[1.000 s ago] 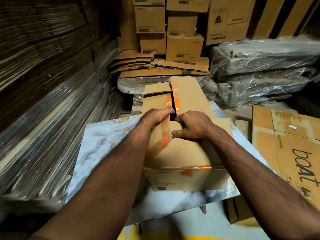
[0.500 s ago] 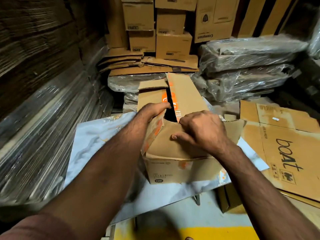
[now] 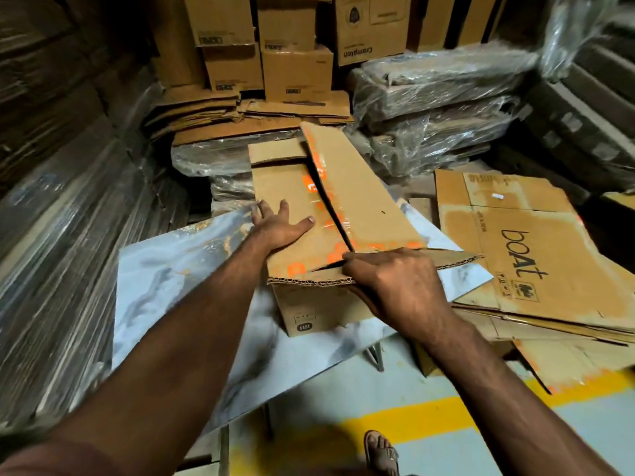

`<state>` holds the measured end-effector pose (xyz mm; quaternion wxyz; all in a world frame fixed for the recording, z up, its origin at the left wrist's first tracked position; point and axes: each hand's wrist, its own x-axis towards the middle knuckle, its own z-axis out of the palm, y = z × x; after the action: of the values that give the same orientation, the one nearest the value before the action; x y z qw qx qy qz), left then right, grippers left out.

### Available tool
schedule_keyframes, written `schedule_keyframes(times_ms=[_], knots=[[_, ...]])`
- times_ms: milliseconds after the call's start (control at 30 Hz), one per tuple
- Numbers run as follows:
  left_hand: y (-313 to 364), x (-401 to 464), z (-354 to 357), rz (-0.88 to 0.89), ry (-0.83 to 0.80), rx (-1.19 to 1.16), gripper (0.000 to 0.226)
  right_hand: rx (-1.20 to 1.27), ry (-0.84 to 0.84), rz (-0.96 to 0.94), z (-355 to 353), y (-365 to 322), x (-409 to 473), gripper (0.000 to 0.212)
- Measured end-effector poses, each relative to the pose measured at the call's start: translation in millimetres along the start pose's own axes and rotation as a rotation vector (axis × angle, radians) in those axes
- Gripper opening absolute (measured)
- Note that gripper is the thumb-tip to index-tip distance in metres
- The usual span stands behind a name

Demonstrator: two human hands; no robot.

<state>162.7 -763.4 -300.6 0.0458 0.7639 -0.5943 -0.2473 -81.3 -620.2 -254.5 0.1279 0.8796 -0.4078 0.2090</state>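
— Which way does our cardboard box point(image 3: 319, 314) lie?

— Lengthwise away from us. Its long axis runs from our body toward the stacked cartons point(image 3: 295, 70) at the back, and the short end with the small printed logo faces us. The top flaps follow the same line, with orange tape along the seam between them.

— And our hands?

— Our left hand point(image 3: 280, 226) lies flat with its fingers spread, pressing the left flap down. Our right hand point(image 3: 395, 286) has its fingers curled, pinching the cardboard where the seam meets the near end. The right flap stands lifted and slanted, with a dark gap along the seam.

— What does the box sit on?

— A marble-patterned board point(image 3: 165, 280) on thin metal legs, and the box sits toward the board's right side. Just to the right we see a heap of flattened cartons point(image 3: 515, 255), the top one printed "boAt".

— And the room around us?

— Plastic-wrapped bundles point(image 3: 429, 97) of flat cardboard fill the right rear, and more wrapped stacks point(image 3: 51, 269) line our left. The floor is pale grey with a yellow stripe point(image 3: 412, 413), and our sandalled foot point(image 3: 381, 451) shows at the bottom.
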Motion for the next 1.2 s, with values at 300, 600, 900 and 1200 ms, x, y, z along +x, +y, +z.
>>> schedule_keyframes(times_ms=[300,600,900,1200], knots=[[-6,-16,29,0.082,0.467,-0.017,0.049,-0.062,-0.25,0.164,25,-42,-59,0.058],[2,-28,34,-0.081,0.489,-0.066,0.047,0.077,-0.802,0.224,47,-52,-54,0.128],[4,-37,35,-0.04,0.65,0.094,0.034,0.084,-0.307,0.31,31,-45,4,0.057],[-2,-25,41,0.054,0.518,0.02,0.047,0.589,-0.548,0.467,63,-43,125,0.061]])
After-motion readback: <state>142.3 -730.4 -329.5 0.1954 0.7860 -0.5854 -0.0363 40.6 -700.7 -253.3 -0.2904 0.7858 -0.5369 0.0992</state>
